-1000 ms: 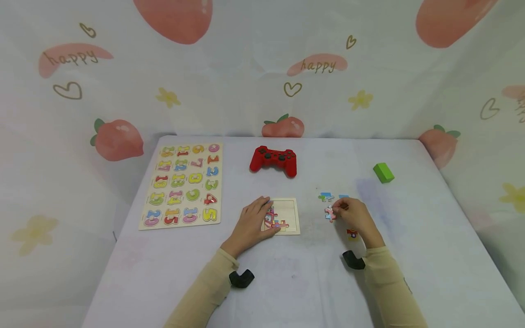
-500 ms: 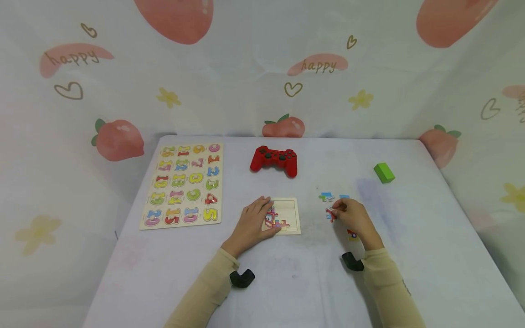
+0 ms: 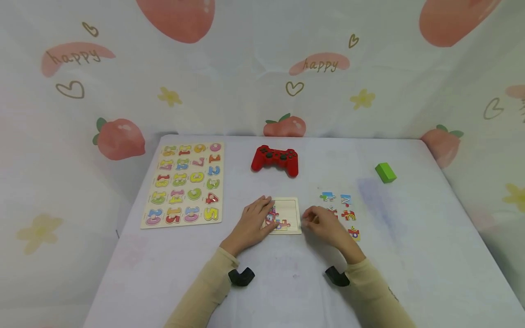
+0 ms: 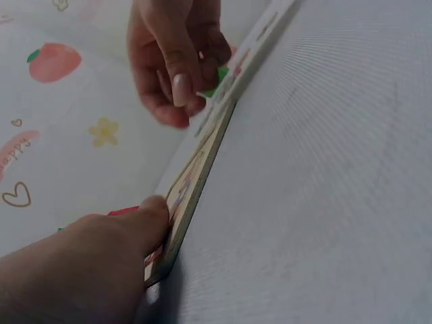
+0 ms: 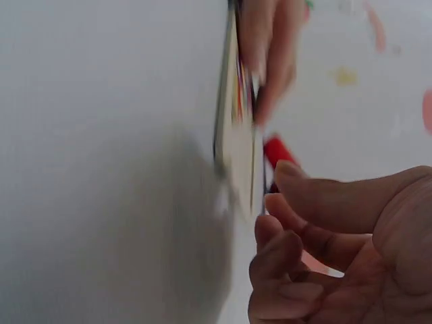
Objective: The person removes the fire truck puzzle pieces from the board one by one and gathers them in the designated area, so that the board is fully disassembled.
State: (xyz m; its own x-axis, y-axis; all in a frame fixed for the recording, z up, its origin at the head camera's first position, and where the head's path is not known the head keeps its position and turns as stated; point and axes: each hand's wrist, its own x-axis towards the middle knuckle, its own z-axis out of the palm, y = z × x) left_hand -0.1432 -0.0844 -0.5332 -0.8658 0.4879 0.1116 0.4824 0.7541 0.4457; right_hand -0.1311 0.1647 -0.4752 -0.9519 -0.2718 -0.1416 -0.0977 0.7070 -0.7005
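Observation:
My left hand (image 3: 251, 225) lies across the left part of a shallow wooden puzzle tray (image 3: 292, 210), fingers toward its far rim and thumb over its near side. Several joined jigsaw pieces (image 3: 282, 224) with a red cartoon picture fill the tray's lower left; my hand covers some of them. Just off the tray's right edge hovers my right hand (image 3: 326, 228), its fingers loosely bent. In the right wrist view, thumb and fingertips of that right hand (image 5: 324, 229) stand apart with no piece showing between them. Loose jigsaw pieces (image 3: 348, 215) lie to its right, one partly hidden behind the hand.
A wooden number board (image 3: 182, 184) occupies the left of the white-covered table (image 3: 287, 296). Behind the tray sits a red game controller (image 3: 275, 160). A green block (image 3: 385, 172) stands at the back right, and a printed curtain (image 3: 229, 68) hangs beyond the table.
My right hand has let go of the jigsaw piece it was pinching and moved left to the tray's edge, uncovering more loose pieces. My left hand has stayed on the tray.

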